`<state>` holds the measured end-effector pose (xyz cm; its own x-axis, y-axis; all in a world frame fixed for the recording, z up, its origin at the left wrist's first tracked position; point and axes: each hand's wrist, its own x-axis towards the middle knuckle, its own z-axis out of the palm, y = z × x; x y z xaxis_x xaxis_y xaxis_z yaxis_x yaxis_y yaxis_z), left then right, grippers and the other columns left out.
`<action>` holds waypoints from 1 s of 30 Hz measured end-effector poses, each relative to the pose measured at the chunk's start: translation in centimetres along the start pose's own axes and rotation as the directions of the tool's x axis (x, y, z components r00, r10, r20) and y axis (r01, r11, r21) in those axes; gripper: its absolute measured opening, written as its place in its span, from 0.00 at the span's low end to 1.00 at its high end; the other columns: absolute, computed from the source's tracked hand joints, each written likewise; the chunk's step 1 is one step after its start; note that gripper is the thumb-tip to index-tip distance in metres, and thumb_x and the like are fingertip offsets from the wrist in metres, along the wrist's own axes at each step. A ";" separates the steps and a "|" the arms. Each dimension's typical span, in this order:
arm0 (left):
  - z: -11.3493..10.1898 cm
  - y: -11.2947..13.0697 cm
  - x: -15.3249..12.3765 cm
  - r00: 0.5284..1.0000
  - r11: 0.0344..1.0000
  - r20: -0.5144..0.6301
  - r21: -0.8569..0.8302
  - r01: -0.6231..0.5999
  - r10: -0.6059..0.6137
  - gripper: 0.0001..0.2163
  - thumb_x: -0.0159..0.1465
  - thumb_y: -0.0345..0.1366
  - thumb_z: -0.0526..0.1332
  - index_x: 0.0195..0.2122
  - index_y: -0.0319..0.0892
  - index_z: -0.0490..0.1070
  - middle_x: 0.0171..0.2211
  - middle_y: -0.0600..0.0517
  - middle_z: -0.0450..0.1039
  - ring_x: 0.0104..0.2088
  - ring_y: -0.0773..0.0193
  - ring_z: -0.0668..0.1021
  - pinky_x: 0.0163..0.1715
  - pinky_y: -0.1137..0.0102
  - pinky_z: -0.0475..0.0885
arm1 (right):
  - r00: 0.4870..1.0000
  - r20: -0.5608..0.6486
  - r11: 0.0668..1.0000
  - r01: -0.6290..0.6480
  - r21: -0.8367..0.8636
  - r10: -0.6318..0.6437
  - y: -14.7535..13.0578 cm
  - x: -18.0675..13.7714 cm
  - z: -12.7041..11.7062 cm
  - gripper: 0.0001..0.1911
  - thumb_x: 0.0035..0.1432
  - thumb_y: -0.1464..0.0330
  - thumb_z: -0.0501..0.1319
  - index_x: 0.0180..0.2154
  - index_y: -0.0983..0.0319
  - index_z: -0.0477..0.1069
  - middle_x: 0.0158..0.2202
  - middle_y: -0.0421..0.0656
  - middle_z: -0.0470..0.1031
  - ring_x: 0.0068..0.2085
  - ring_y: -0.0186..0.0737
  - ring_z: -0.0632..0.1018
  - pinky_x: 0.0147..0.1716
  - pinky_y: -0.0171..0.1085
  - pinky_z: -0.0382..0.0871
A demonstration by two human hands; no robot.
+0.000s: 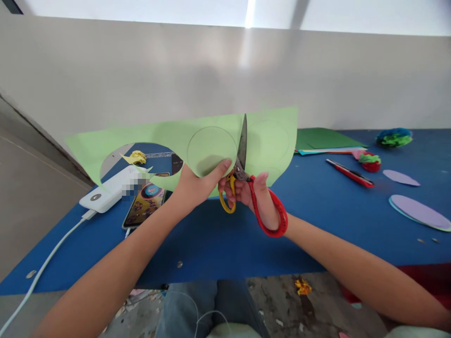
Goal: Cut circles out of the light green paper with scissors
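Scissors [243, 164] with a yellow loop and a larger red loop stood blades-up in the right hand [252, 190], whose fingers were curled through the loops and closed on the handles. The dark blades lay against a green sheet [271, 141], just right of a pencilled circle [211, 150] drawn on it. The left hand [197, 185] pinched the sheet's lower edge just beside the scissors, its thumb pressed on the near face below the circle and its other fingers hidden behind the paper. The sheet was held in the air above the middle of the desk [218, 239], with a round hole [141, 164] in its left part.

Seen partly through that hole, near the desk's left edge, lay a white power bank [105, 192] with a cable [45, 265] trailing off the front-left corner. A phone [144, 206] lay just beside it, and a yellow paper scrap [137, 157] behind. Toward the back edge on the right lay a stack of coloured sheets [324, 139], a red craft knife [350, 172] and a blue-green paper pom-pom [393, 137]. Purple ovals [419, 212] lay near the right edge.
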<state>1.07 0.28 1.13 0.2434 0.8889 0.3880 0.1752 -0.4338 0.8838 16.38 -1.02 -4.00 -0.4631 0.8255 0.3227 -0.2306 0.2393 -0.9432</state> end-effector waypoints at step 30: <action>-1.2 0.1 0.2 0.993 0.997 0.119 0.082 0.015 -0.025 0.15 0.64 0.42 0.59 0.23 0.40 0.65 0.14 0.58 0.64 0.15 0.75 0.64 0.17 0.77 0.59 | 0.999 -0.027 0.999 -0.043 0.019 0.044 -0.2 0.0 0.1 0.38 0.53 0.35 0.39 0.39 0.59 0.64 0.30 0.39 0.54 0.27 0.35 0.58 0.25 0.37 0.62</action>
<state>0.04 0.62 1.59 0.3510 0.8757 0.3317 0.2565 -0.4306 0.8653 16.40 -1.14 -3.81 -0.4493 0.8487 0.2789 -0.2266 0.1938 -0.9545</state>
